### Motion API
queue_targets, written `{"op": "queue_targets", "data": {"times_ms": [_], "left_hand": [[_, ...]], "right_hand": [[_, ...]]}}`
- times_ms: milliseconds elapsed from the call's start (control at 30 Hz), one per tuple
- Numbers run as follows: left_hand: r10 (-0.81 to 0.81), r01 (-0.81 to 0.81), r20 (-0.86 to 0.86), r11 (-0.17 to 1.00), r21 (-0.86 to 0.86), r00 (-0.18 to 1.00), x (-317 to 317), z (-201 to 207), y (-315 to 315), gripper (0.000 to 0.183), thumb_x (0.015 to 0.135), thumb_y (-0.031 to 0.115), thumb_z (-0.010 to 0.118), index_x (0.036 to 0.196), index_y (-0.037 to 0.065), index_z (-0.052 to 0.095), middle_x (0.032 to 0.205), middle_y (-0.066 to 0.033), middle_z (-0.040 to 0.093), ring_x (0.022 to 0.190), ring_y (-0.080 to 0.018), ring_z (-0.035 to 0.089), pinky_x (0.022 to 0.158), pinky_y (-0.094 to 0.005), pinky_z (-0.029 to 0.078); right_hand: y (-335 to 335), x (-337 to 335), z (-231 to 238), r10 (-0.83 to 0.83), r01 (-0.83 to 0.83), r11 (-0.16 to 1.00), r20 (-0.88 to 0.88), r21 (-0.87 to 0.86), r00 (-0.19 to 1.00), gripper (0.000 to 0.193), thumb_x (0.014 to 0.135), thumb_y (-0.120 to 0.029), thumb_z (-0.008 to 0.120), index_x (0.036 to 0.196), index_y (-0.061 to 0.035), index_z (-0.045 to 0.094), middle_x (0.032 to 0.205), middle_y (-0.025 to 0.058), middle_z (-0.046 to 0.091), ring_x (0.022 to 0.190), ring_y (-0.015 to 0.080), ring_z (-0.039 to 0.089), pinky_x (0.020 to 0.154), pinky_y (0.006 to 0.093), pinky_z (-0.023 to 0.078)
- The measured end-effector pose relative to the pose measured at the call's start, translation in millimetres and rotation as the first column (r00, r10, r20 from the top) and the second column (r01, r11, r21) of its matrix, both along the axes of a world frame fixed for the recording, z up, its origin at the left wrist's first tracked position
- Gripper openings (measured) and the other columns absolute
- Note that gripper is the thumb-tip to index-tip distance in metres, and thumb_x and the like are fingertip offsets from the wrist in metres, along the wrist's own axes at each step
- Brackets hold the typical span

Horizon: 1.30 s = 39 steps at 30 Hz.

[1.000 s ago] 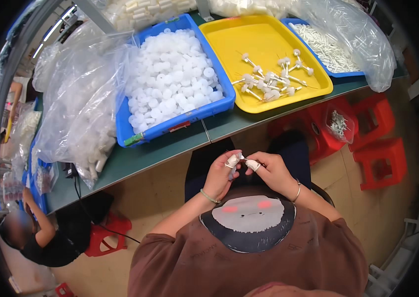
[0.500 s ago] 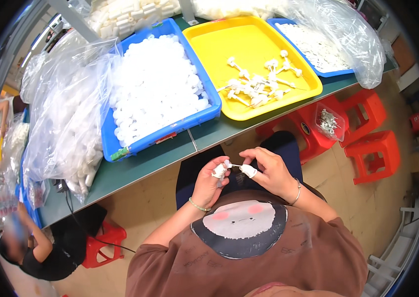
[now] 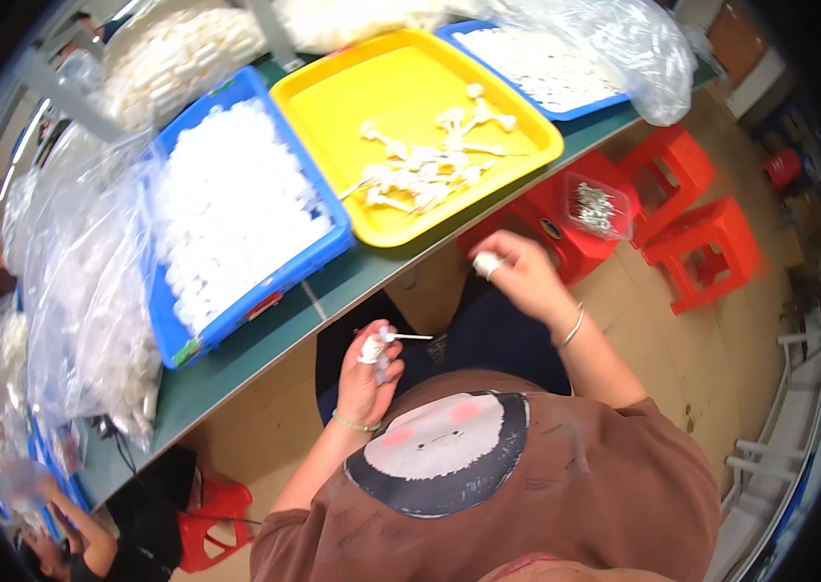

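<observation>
My left hand (image 3: 364, 383) is closed on a small white plastic piece with a thin pale rod (image 3: 415, 337) sticking out to the right. White wrapping covers the left thumb, and part of the piece is hidden by the fingers. Farther right, my right hand (image 3: 525, 278) is in the air below the table edge, its fingers loosely bent and apart. I see nothing in it. Its thumb also has a white wrapping (image 3: 486, 264). Nearest to it is a clear plastic box (image 3: 597, 207) of small metal pieces on a red stool (image 3: 566, 257).
On the green table (image 3: 236, 393) stand a yellow tray (image 3: 372, 82) of white rod pieces, a blue bin (image 3: 279, 276) of white plastic parts and a blue tray (image 3: 580, 112) of small pale parts. Plastic bags (image 3: 81, 281) lie leftward. Another person (image 3: 90, 533) sits at lower left.
My right hand has left the rod and moved away toward the box on the stool. The left hand keeps the piece. The view has shifted, so the trays appear farther left.
</observation>
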State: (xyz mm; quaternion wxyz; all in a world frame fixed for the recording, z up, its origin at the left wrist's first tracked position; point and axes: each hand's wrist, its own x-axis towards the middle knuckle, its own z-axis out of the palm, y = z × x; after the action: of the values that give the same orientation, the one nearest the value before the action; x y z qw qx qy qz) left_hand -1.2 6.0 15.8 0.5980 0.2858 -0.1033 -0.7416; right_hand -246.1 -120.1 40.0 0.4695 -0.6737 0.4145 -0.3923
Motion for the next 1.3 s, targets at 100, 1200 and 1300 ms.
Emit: {"op": "queue_targets", "data": {"times_ms": [100, 1200, 1300], "left_hand": [[0.03, -0.031, 0.029, 0.998, 0.056, 0.999, -1, 1, 0, 0.024, 0.091, 0.021, 0.059, 0.111, 0.007, 0.055, 0.099, -0.0033, 0.054, 0.077, -0.0105, 0.047, 0.053, -0.0195, 0.037], [-0.019, 0.02, -0.042, 1.0, 0.022, 0.999, 5, 14, -8, 0.024, 0.093, 0.021, 0.057, 0.113, 0.009, 0.053, 0.101, -0.0017, 0.051, 0.077, -0.0098, 0.046, 0.055, -0.0192, 0.037], [0.002, 0.001, -0.167, 1.0, 0.018, 0.986, 3, 17, -7, 0.024, 0.093, 0.023, 0.056, 0.114, 0.01, 0.053, 0.101, -0.002, 0.051, 0.078, -0.0096, 0.046, 0.056, -0.0194, 0.038]], "right_hand": [[-68, -90, -9, -0.48, 0.427, 0.874, -0.278, -0.232, 0.832, 0.014, 0.082, -0.014, 0.062, 0.088, -0.0011, 0.063, 0.076, 0.0116, 0.062, 0.07, 0.0222, 0.06, 0.066, 0.0341, 0.048], [-141, -53, 152, -0.426, 0.035, 0.668, -0.344, -0.744, 0.837, 0.015, 0.081, -0.006, 0.059, 0.095, -0.0033, 0.065, 0.091, 0.0114, 0.063, 0.084, 0.0269, 0.061, 0.073, 0.0332, 0.048], [-39, -10, 146, -0.172, -0.058, 0.75, -0.279, -0.659, 0.945, 0.018, 0.079, -0.003, 0.063, 0.096, -0.0036, 0.066, 0.086, 0.0079, 0.062, 0.077, 0.0223, 0.06, 0.07, 0.0302, 0.048]]}}
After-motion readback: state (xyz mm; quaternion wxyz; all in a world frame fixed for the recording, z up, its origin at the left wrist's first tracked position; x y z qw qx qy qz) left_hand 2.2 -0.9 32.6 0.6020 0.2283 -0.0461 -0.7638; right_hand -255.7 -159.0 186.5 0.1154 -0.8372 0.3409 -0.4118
